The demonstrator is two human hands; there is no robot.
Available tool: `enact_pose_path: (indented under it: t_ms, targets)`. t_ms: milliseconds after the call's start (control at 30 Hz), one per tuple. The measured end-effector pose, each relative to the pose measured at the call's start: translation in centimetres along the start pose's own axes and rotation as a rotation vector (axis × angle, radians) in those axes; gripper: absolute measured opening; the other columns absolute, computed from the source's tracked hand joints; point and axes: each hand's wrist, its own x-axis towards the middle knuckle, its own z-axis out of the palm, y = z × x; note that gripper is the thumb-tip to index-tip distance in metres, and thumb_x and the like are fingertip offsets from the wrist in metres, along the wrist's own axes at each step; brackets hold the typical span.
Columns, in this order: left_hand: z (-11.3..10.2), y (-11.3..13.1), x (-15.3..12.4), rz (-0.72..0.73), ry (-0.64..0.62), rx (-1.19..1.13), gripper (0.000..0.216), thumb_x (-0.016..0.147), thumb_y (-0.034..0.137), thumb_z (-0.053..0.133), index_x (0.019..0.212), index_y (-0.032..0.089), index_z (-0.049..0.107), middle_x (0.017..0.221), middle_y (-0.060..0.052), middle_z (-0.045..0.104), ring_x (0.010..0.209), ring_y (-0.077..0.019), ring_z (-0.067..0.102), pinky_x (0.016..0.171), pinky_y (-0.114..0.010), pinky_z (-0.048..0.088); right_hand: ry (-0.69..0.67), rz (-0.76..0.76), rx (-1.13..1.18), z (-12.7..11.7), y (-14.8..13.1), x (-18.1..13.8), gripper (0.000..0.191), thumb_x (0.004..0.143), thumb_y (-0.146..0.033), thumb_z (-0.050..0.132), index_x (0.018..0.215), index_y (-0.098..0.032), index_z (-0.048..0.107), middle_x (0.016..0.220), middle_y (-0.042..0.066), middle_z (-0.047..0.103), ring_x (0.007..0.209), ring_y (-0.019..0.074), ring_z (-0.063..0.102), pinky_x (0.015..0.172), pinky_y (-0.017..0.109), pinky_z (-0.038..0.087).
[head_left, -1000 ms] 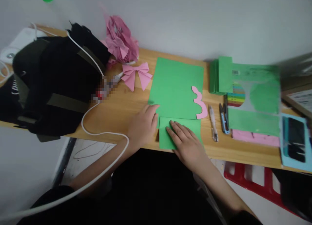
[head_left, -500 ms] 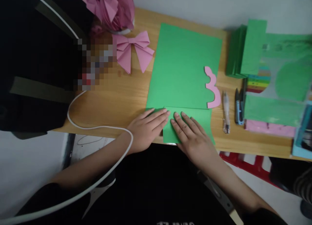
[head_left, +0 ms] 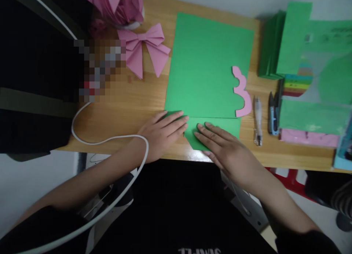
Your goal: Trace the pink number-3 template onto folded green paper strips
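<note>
My left hand (head_left: 162, 134) lies flat, fingers stretched, over the near left corner of a large green paper sheet (head_left: 206, 70) and the left end of a smaller green paper piece (head_left: 196, 134). My right hand (head_left: 227, 147) is on that smaller piece, its fingers on top and the thumb at the near edge, partly hidden. The smaller piece has a slanted near left corner, and its far edge runs straight across the large sheet. A pink wavy paper cutout (head_left: 242, 92) rests on the right side of the large sheet.
A pink paper bow (head_left: 145, 48) and pink folded paper (head_left: 118, 6) are at the back left. To the right are a pen (head_left: 257, 120), blue-handled thread snips (head_left: 273, 114), a green paper stack (head_left: 291, 41) and paper packs (head_left: 316, 116). A white cable (head_left: 110, 138) crosses my left forearm.
The near left corner of the smaller green piece has gone from square to slanted. My right hand has shifted slightly right; my left hand still presses flat. The view has moved a little.
</note>
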Motion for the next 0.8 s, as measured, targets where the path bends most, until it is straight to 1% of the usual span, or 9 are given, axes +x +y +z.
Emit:
enact_pose_path:
  t_ms: [100,267,333,467,567,633,667,733,800]
  targets:
    - [-0.6,-0.9,-0.1,0.057,-0.061,-0.045,0.041,0.096,0.009,0.041,0.134,0.016,0.057,0.149,-0.008,0.052,0.143,-0.0238,0.040,0.116,-0.042,0.033,-0.053,0.026,0.099,-0.5,0.1,0.0,0.045,0.103,-0.030,0.037,0.138,-0.011,0.056,0.147,0.014,0.052,0.141,0.0270,0.044,0.113,0.046,0.046]
    - [-1.2,-1.9,-0.4,0.097,-0.157,-0.116,0.048,0.090,0.008,0.050,0.134,0.023,0.057,0.156,-0.007,0.042,0.148,-0.0247,0.031,0.119,-0.043,0.027,-0.124,0.044,0.144,-0.9,-0.1,0.0,0.047,0.104,-0.034,0.033,0.138,-0.013,0.057,0.150,0.017,0.047,0.144,0.0307,0.037,0.113,0.050,0.044]
    - [-1.1,-2.1,-0.5,0.116,-0.166,-0.144,0.053,0.084,0.007,0.056,0.134,0.027,0.058,0.159,-0.007,0.037,0.149,-0.0269,0.028,0.120,-0.046,0.025,-0.143,0.034,0.153,-0.8,-0.1,0.0,0.046,0.103,-0.033,0.033,0.139,-0.016,0.058,0.152,0.018,0.044,0.145,0.0318,0.033,0.112,0.051,0.044]
    - [-1.3,-1.9,-0.6,0.116,-0.185,-0.202,0.062,0.075,0.002,0.063,0.129,0.032,0.062,0.164,-0.006,0.024,0.151,-0.0309,0.023,0.120,-0.052,0.022,-0.115,0.021,0.111,-0.5,-0.2,-0.2,0.045,0.104,-0.030,0.032,0.137,-0.016,0.060,0.152,0.021,0.043,0.145,0.0334,0.033,0.110,0.051,0.046]
    - [-1.8,-1.7,-0.6,0.082,-0.236,-0.267,0.061,0.073,-0.002,0.061,0.123,0.032,0.066,0.166,-0.004,0.019,0.153,-0.0305,0.018,0.121,-0.053,0.021,-0.088,0.017,0.055,0.1,-0.4,-0.3,0.047,0.103,-0.035,0.035,0.140,-0.014,0.056,0.151,0.021,0.045,0.145,0.0323,0.036,0.110,0.050,0.046]
    - [-2.1,-1.5,-0.6,0.067,-0.230,-0.310,0.055,0.076,-0.002,0.055,0.118,0.031,0.069,0.165,-0.002,0.022,0.153,-0.0287,0.017,0.121,-0.052,0.021,-0.048,0.006,0.011,0.7,-0.6,-0.4,0.056,0.099,-0.043,0.045,0.144,-0.010,0.049,0.150,0.021,0.046,0.144,0.0334,0.038,0.112,0.051,0.045]
    - [-2.2,-1.4,-0.5,0.054,-0.217,-0.322,0.049,0.080,-0.001,0.052,0.115,0.028,0.069,0.164,-0.002,0.026,0.153,-0.0275,0.018,0.121,-0.051,0.021,-0.024,0.004,-0.015,1.0,-0.7,-0.5,0.063,0.096,-0.046,0.051,0.146,-0.008,0.046,0.151,0.021,0.046,0.144,0.0345,0.039,0.112,0.052,0.045]
    - [-2.2,-1.1,-0.4,0.014,-0.174,-0.335,0.038,0.088,0.004,0.046,0.113,0.022,0.068,0.159,-0.006,0.037,0.151,-0.0262,0.025,0.121,-0.050,0.024,0.030,0.015,-0.066,1.9,-1.1,-0.6,0.069,0.090,-0.044,0.062,0.147,-0.009,0.044,0.151,0.021,0.046,0.142,0.0365,0.041,0.112,0.055,0.045]
    - [-2.0,-0.8,-0.1,-0.031,-0.114,-0.327,0.032,0.094,0.010,0.041,0.114,0.018,0.064,0.151,-0.009,0.048,0.147,-0.0251,0.034,0.119,-0.049,0.028,0.088,0.039,-0.096,2.9,-1.4,-0.7,0.067,0.089,-0.040,0.065,0.146,-0.010,0.046,0.150,0.021,0.047,0.142,0.0374,0.041,0.111,0.057,0.045]
